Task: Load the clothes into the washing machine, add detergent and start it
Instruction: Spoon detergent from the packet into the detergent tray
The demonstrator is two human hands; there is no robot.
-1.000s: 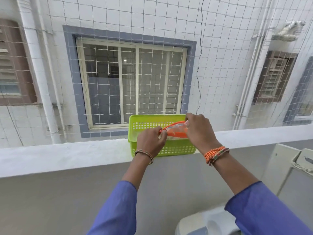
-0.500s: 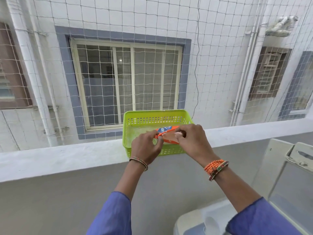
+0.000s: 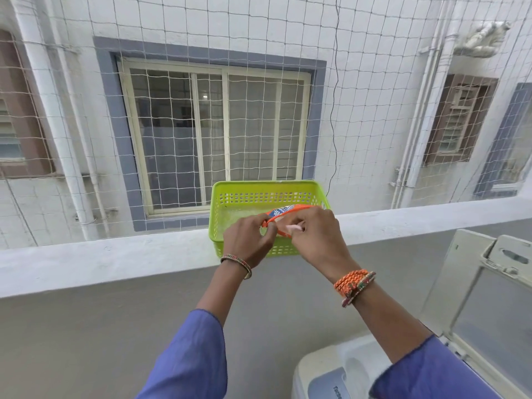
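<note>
Detergent step: left hand [image 3: 250, 239] and right hand [image 3: 315, 234] both pinch the small orange plastic detergent sachet [image 3: 283, 216] above the green perforated plastic basket [image 3: 227, 208]; next, seemingly, tearing it open.

Your arms reach forward, wrists raised. Your left hand [image 3: 250, 238] and right hand [image 3: 315, 234] meet close together, fingers curled, both pinching one orange packet [image 3: 283, 214].

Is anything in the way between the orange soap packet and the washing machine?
Nothing visible. Both hands, left hand and right hand, pinch the orange detergent sachet over the green plastic basket; the white washing machine stands below, lid raised.
</note>
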